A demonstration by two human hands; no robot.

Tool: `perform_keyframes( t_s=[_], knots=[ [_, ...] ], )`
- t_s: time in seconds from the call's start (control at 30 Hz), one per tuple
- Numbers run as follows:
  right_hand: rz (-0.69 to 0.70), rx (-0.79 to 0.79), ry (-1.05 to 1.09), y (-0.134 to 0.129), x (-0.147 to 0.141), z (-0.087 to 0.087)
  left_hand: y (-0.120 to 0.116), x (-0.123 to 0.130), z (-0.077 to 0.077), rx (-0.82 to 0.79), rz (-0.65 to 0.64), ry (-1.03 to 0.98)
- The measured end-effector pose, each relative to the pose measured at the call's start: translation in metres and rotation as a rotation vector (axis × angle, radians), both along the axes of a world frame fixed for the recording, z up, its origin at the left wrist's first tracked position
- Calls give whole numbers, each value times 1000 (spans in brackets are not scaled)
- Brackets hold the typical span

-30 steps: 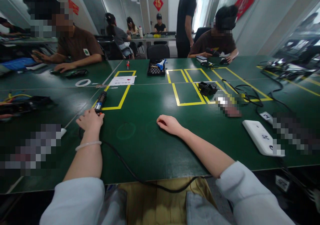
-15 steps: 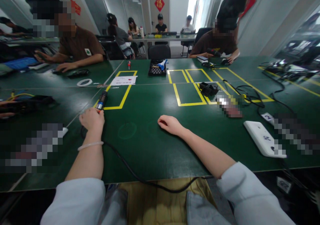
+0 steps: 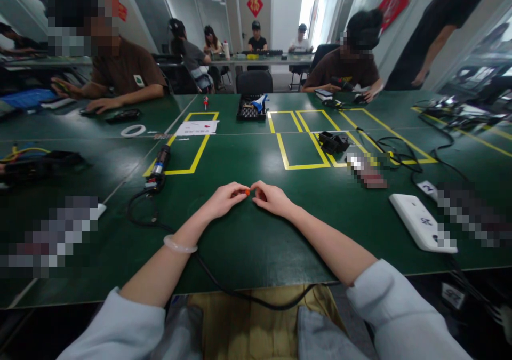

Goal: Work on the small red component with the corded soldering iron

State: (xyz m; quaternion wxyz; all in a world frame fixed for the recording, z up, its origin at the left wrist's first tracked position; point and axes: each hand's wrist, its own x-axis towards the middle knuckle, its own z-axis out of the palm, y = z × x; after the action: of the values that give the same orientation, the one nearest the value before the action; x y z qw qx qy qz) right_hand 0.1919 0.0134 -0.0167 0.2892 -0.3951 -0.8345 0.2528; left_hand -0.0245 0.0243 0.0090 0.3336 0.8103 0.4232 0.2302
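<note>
My left hand point(image 3: 226, 199) pinches a small orange piece point(image 3: 247, 192) between thumb and fingertips, over the middle of the green table. It is too small to tell its kind. Close on its right, my right hand point(image 3: 272, 198) has its fingers curled in, the fingertips almost against the orange piece. Whether anything sits inside those curled fingers is hidden. To the left of my hands lies a black and blue cylindrical device point(image 3: 160, 162) with a black cable point(image 3: 138, 218). This cable runs under my left forearm and over the table's front edge.
A black tray point(image 3: 251, 113) with small parts stands towards the back. Yellow tape frames point(image 3: 304, 166) mark the table point(image 3: 240, 253). A black bracket-like part point(image 3: 334, 142) and a white power bank-like box point(image 3: 420, 224) lie to the right. Co-workers sit across the table.
My left hand has left the cylindrical device and moved right to my right hand, with the orange piece now showing in its fingertips. A standing person has appeared at the right back.
</note>
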Motion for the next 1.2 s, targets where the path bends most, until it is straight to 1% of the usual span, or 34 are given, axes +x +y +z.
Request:
perform_keyframes(
  t_s=[0.07,0.17,0.37,0.5,0.7,0.97,1.1,1.2],
  knots=[
    [27,-14,18,0,0,0,-6,9,-2,-75,-44,-41],
    [60,31,12,1,-1,0,-9,11,-6,-151,-49,-112],
    [63,22,9,1,-1,0,-8,9,-7,-179,-51,-152],
    [43,1,12,1,0,-1,-8,10,-6,-154,-33,-155],
    [13,-31,19,2,0,-1,-10,9,-6,-63,-39,-100],
    [18,-21,43,2,0,0,-12,9,-3,-64,-39,-83],
    [5,-83,100,3,0,-1,-14,10,-1,-47,-47,-44],
    [-5,-135,149,5,0,-3,-15,11,0,28,-35,10]
  ],
)
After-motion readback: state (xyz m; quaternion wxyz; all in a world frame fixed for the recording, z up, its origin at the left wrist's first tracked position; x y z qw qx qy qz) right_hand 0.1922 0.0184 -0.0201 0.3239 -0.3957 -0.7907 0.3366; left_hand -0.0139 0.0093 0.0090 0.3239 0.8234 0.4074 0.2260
